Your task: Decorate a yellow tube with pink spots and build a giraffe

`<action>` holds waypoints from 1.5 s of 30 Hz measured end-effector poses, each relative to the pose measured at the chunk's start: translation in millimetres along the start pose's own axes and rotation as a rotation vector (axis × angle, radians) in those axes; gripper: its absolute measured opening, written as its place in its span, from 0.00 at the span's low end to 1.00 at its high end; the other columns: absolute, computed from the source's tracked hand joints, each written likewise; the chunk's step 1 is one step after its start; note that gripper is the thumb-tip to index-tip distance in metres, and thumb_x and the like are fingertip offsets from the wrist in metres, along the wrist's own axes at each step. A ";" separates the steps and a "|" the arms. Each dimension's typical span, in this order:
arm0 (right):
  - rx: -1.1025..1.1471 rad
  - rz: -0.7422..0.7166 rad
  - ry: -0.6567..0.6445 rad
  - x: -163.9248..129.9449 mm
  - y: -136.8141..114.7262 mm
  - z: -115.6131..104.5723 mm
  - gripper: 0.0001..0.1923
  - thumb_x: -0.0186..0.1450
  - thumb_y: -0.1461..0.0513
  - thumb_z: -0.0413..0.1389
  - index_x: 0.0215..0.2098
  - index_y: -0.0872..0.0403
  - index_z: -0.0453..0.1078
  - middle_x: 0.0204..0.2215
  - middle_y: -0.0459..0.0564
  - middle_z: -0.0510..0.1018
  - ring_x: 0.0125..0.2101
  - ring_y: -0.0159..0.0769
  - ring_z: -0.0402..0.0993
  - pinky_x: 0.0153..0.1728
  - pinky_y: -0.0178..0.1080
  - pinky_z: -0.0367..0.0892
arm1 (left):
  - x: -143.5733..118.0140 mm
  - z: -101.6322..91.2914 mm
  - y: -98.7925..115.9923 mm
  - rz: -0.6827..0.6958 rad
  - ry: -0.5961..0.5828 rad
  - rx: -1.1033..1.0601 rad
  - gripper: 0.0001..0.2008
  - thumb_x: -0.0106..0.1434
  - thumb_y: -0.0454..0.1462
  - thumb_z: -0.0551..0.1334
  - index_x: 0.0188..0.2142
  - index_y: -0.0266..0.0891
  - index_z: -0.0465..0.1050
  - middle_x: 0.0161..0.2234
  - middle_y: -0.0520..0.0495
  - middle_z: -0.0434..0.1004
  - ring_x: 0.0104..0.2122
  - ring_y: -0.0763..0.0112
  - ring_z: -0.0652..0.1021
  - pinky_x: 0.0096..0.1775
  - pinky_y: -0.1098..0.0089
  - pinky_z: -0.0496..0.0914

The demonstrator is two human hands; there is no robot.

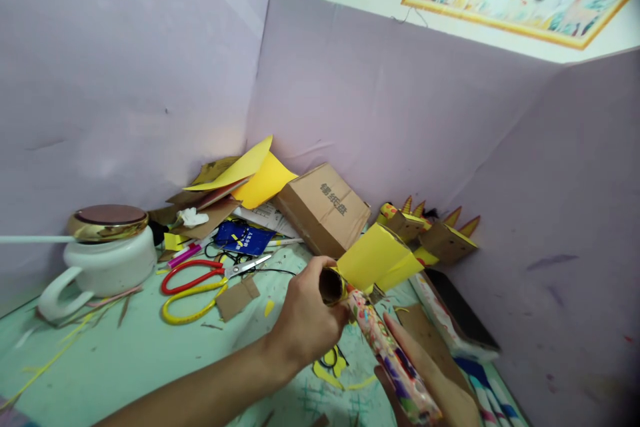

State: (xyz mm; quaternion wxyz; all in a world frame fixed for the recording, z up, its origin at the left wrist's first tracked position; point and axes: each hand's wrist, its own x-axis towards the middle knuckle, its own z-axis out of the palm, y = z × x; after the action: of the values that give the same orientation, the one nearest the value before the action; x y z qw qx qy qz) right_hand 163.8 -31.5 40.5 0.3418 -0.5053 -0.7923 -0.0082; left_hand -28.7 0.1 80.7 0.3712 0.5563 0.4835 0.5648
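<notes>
My left hand is closed round a short cardboard tube, whose open end faces me. A sheet of yellow paper joins the tube and spreads out to the right. My right hand grips a long, colourfully patterned stick-shaped tool. Its narrow end reaches the edge of the tube and yellow paper, close to my left fingers. I cannot make out the tool's exact kind or its tip. Left of my hands lie open scissors with one red and one yellow handle, next to a cardboard scrap.
A white mug with a gold-rimmed lid stands at left. Behind are a cardboard box, yellow sheets and a blue packet. At right are spiked cardboard pieces and an open tray. Lilac panels enclose the table.
</notes>
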 end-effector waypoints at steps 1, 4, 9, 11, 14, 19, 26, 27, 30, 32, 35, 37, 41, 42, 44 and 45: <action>0.003 -0.012 -0.007 0.0 1.8 -0.4 0.26 0.63 0.60 0.50 0.59 0.38 0.60 0.45 0.41 0.81 0.36 0.40 0.81 0.31 0.33 0.75 | 0.1 -0.1 -0.3 0.004 -0.003 -0.003 0.18 0.47 0.33 0.64 0.40 0.40 0.68 0.33 0.48 0.79 0.33 0.63 0.78 0.34 0.68 0.71; 0.011 -0.046 -0.006 -0.1 6.3 -1.0 0.28 0.63 0.61 0.51 0.61 0.37 0.58 0.46 0.41 0.80 0.36 0.40 0.81 0.31 0.33 0.74 | -0.3 -0.3 -0.2 0.014 -0.004 -0.003 0.18 0.48 0.34 0.65 0.40 0.40 0.67 0.34 0.48 0.79 0.34 0.62 0.78 0.35 0.68 0.71; -0.032 -0.032 -0.012 2.2 4.0 -3.1 0.26 0.63 0.60 0.50 0.60 0.39 0.60 0.45 0.42 0.81 0.28 0.39 0.82 0.21 0.32 0.71 | -1.7 0.3 -0.3 0.007 -0.005 0.015 0.19 0.47 0.31 0.64 0.41 0.40 0.67 0.35 0.48 0.79 0.34 0.63 0.78 0.35 0.68 0.70; -0.048 -0.018 -0.026 3.1 1.8 -4.1 0.27 0.63 0.60 0.50 0.60 0.39 0.60 0.44 0.42 0.81 0.27 0.39 0.81 0.20 0.32 0.71 | -1.6 0.5 -1.0 0.003 -0.006 0.009 0.19 0.47 0.31 0.64 0.41 0.40 0.67 0.35 0.48 0.79 0.34 0.63 0.78 0.36 0.68 0.70; -0.035 -0.025 -0.016 3.0 0.4 -4.5 0.30 0.62 0.62 0.52 0.62 0.38 0.58 0.43 0.41 0.81 0.26 0.38 0.81 0.20 0.32 0.70 | -1.1 0.4 -1.4 -0.004 -0.005 -0.002 0.19 0.47 0.31 0.64 0.41 0.40 0.67 0.35 0.48 0.79 0.35 0.64 0.78 0.35 0.69 0.70; -0.017 -0.074 0.036 -0.1 3.3 -1.9 0.29 0.63 0.65 0.49 0.62 0.43 0.59 0.43 0.44 0.81 0.30 0.38 0.81 0.23 0.31 0.72 | -2.4 0.3 2.1 -0.017 0.002 0.002 0.19 0.47 0.30 0.63 0.41 0.38 0.67 0.35 0.48 0.79 0.35 0.65 0.78 0.36 0.70 0.70; -0.026 -0.127 0.031 -0.4 8.0 0.1 0.27 0.66 0.63 0.47 0.63 0.42 0.56 0.45 0.44 0.81 0.32 0.38 0.82 0.25 0.31 0.73 | -2.2 2.4 1.8 -0.027 -0.005 -0.062 0.20 0.47 0.31 0.65 0.41 0.38 0.67 0.35 0.48 0.79 0.34 0.65 0.78 0.35 0.70 0.70; -0.019 -0.121 0.030 -0.1 7.6 0.1 0.26 0.66 0.62 0.47 0.63 0.43 0.57 0.45 0.44 0.80 0.32 0.38 0.82 0.26 0.31 0.73 | -2.0 2.5 1.3 -0.027 0.000 -0.061 0.19 0.47 0.31 0.65 0.41 0.38 0.67 0.35 0.48 0.79 0.34 0.65 0.78 0.35 0.70 0.70; 0.010 -0.107 0.045 0.5 4.6 -0.7 0.26 0.65 0.62 0.49 0.62 0.43 0.59 0.45 0.45 0.80 0.32 0.39 0.82 0.25 0.32 0.73 | -1.9 2.0 0.0 -0.025 0.005 -0.059 0.19 0.47 0.31 0.65 0.40 0.38 0.67 0.34 0.48 0.79 0.33 0.64 0.77 0.35 0.69 0.70; 0.034 -0.102 0.057 0.9 2.0 -1.5 0.27 0.64 0.62 0.51 0.61 0.43 0.61 0.44 0.45 0.81 0.31 0.40 0.82 0.25 0.32 0.73 | -2.2 1.6 -0.5 -0.026 0.001 -0.077 0.19 0.47 0.31 0.65 0.40 0.38 0.67 0.34 0.48 0.79 0.33 0.64 0.77 0.34 0.69 0.70; 0.063 -0.084 0.060 1.8 -0.8 -2.6 0.27 0.63 0.63 0.52 0.60 0.43 0.63 0.44 0.45 0.81 0.30 0.40 0.81 0.25 0.33 0.73 | -2.3 1.1 -0.5 -0.038 0.002 -0.077 0.19 0.47 0.31 0.65 0.41 0.39 0.67 0.34 0.48 0.79 0.33 0.64 0.78 0.34 0.69 0.70; 0.073 -0.080 0.063 2.6 -1.7 -3.3 0.26 0.63 0.63 0.52 0.59 0.43 0.63 0.44 0.45 0.81 0.29 0.39 0.81 0.26 0.33 0.74 | -1.8 1.0 -0.3 -0.042 -0.001 -0.080 0.19 0.47 0.32 0.65 0.41 0.39 0.67 0.33 0.48 0.79 0.33 0.63 0.78 0.34 0.68 0.70; 0.091 -0.076 0.070 4.3 -3.1 -5.5 0.26 0.63 0.63 0.51 0.59 0.41 0.64 0.45 0.44 0.80 0.31 0.39 0.81 0.28 0.33 0.74 | -0.1 1.4 0.6 -0.057 -0.021 -0.153 0.20 0.47 0.33 0.67 0.41 0.39 0.66 0.34 0.47 0.79 0.34 0.62 0.78 0.35 0.68 0.71; 0.096 -0.067 0.060 4.5 -3.5 -6.1 0.26 0.63 0.63 0.51 0.59 0.41 0.64 0.45 0.43 0.80 0.29 0.38 0.81 0.27 0.32 0.74 | 0.2 1.5 0.8 -0.065 -0.021 -0.165 0.21 0.47 0.34 0.67 0.41 0.39 0.66 0.35 0.47 0.79 0.35 0.62 0.78 0.36 0.68 0.71; 0.100 -0.050 0.039 4.2 -3.9 -7.3 0.25 0.63 0.62 0.51 0.58 0.41 0.64 0.44 0.44 0.81 0.26 0.37 0.81 0.24 0.32 0.73 | 0.8 1.5 0.5 -0.082 -0.010 -0.165 0.22 0.46 0.34 0.68 0.41 0.39 0.66 0.36 0.47 0.79 0.36 0.62 0.78 0.36 0.68 0.71; 0.103 -0.040 0.040 3.8 -3.8 -7.8 0.24 0.63 0.61 0.51 0.58 0.41 0.65 0.43 0.44 0.81 0.26 0.38 0.81 0.24 0.32 0.73 | 1.1 1.4 -0.2 -0.088 -0.004 -0.159 0.21 0.47 0.34 0.67 0.41 0.39 0.66 0.36 0.46 0.79 0.36 0.61 0.78 0.37 0.67 0.71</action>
State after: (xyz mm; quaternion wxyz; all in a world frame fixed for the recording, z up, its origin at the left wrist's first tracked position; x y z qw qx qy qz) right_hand 164.0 -33.1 49.8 0.3829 -0.4709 -0.7946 0.0157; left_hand -27.4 1.4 80.8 0.4397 0.5045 0.4605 0.5832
